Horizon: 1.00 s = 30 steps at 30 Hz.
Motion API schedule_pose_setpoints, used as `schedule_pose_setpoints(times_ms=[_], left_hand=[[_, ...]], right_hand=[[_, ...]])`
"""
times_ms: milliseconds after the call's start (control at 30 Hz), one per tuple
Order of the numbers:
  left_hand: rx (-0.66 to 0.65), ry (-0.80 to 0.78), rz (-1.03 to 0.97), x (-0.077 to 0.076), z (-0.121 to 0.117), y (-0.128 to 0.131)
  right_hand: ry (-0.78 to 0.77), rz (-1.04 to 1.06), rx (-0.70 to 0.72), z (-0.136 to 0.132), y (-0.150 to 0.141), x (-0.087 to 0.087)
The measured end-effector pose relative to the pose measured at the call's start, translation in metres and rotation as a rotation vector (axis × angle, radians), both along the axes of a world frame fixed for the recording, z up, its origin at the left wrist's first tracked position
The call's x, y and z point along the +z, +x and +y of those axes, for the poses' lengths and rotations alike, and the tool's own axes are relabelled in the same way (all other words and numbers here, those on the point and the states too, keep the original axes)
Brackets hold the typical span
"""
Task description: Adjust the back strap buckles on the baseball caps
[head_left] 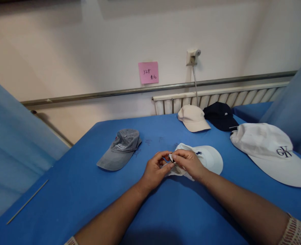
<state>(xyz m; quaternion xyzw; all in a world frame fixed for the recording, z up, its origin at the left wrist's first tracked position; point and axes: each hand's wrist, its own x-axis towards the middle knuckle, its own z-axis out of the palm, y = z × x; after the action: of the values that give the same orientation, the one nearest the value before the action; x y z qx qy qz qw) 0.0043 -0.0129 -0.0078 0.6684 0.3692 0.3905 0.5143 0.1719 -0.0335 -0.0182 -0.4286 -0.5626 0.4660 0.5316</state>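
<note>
A pale white baseball cap with a small dark horse-rider logo lies on the blue-covered table, its brim toward the right. My left hand pinches the strap at the back of this cap. Thumb and fingers of my right hand close on the same strap, right beside the left fingertips. A small dark piece shows between the two hands, too small to name. Part of the cap's crown is hidden behind my right hand.
Left of my hands lies a grey cap. At the back right are a beige cap and a black cap; a larger white cap is at the right. A thin stick lies near the left edge. Blue curtains flank the table.
</note>
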Motion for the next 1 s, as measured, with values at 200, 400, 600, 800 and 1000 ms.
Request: schedule_pose_setpoints(times_ms=[200, 400, 600, 800, 1000], left_hand=[[-0.047, -0.167, -0.093, 0.001, -0.002, 0.003], [-0.028, -0.358, -0.156, 0.002, 0.002, 0.001], [-0.049, -0.425, -0.211, 0.006, 0.005, 0.000], [-0.156, -0.644, -0.226, 0.009, 0.007, -0.003], [-0.172, -0.657, -0.248, 0.015, 0.004, -0.002]], right_hand=[[0.040, 0.040, 0.030, 0.000, 0.003, -0.002], [0.217, -0.160, 0.018, -0.004, 0.006, 0.003], [0.249, -0.182, -0.024, -0.006, 0.004, 0.003], [0.281, -0.209, -0.049, -0.010, -0.001, -0.001], [0.402, -0.293, -0.098, -0.012, 0.001, 0.002]])
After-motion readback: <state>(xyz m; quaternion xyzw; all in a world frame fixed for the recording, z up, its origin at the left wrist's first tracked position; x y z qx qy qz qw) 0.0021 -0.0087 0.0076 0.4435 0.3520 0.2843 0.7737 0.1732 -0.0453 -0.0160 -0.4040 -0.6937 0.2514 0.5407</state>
